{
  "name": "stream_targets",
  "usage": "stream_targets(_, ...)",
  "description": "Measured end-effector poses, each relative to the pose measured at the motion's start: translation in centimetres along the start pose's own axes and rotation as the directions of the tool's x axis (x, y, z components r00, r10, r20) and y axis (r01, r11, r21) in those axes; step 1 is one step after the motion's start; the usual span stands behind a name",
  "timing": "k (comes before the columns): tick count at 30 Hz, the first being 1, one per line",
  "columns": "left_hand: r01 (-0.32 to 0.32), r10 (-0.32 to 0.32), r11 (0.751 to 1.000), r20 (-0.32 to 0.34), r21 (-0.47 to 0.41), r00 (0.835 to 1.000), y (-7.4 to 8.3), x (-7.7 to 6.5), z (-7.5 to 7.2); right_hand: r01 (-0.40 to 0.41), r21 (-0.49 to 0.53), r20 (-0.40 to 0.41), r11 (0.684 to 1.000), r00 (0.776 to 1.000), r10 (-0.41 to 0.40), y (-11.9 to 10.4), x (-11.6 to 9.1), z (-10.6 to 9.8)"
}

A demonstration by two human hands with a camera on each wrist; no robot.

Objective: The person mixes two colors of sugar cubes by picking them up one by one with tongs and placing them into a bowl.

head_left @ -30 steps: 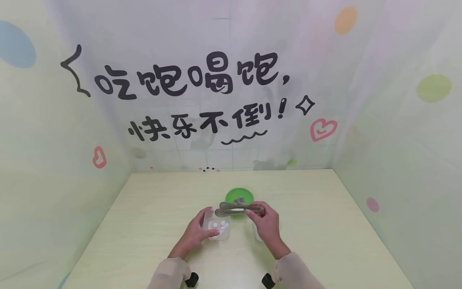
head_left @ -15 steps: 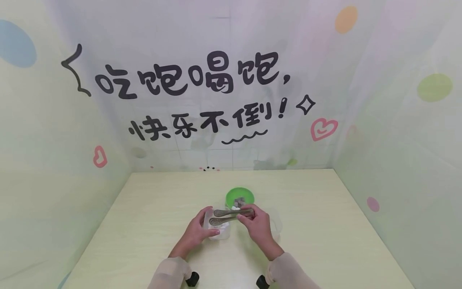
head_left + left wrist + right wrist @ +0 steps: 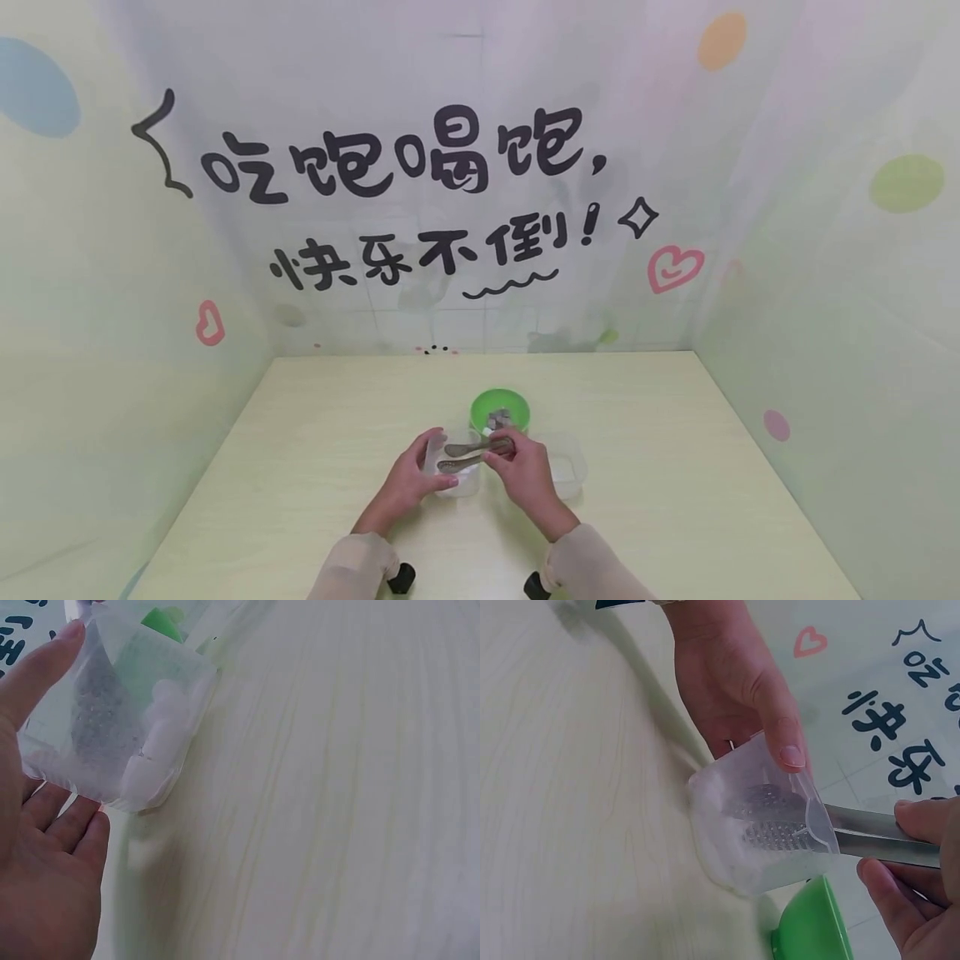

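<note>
My left hand (image 3: 407, 482) grips a clear plastic box (image 3: 467, 489), thumb at the rim and fingers at its underside. White cubes (image 3: 154, 754) show through the wall in the left wrist view. With thumb and fingers, my right hand (image 3: 527, 473) holds metal tongs (image 3: 885, 832). Their perforated heads (image 3: 769, 825) are down inside the box, the two arms slightly apart. Whether a cube sits between the heads I cannot tell. Just behind the hands stands a green bowl (image 3: 500, 400) with greyish cubes (image 3: 498, 418) and a white piece at its near side.
A second clear plastic container or lid (image 3: 572, 467) lies right of my right hand, partly hidden by it. The pale wooden table (image 3: 337, 417) ends at a printed curtain (image 3: 375, 325) at the back and sides.
My right hand has moved left and slightly down, bringing the tongs from above the bowl's front into the box. The second clear container is now more exposed. The left hand stays put.
</note>
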State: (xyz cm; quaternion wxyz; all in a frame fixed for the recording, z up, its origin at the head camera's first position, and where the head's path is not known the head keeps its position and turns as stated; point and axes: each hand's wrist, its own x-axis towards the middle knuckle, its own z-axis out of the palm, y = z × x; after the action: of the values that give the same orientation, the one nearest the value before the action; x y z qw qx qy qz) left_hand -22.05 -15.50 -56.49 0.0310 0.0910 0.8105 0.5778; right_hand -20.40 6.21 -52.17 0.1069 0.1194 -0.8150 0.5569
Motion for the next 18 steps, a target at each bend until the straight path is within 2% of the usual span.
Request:
stream_targets(11, -0.001, 0.001, 1.000, 0.014, -0.023, 1.000, -0.18, 0.12, -0.02, 0.012, -0.086, 0.037, 0.996, 0.999, -0.008, -0.51, -0.07, 0.15)
stream_targets(18, -0.006, 0.006, 1.000, 0.016, -0.017, 1.000, -0.16, 0.09, -0.10, 0.026, -0.065, 0.011, 0.998, 1.000, -0.025, -0.47, -0.19, 0.11)
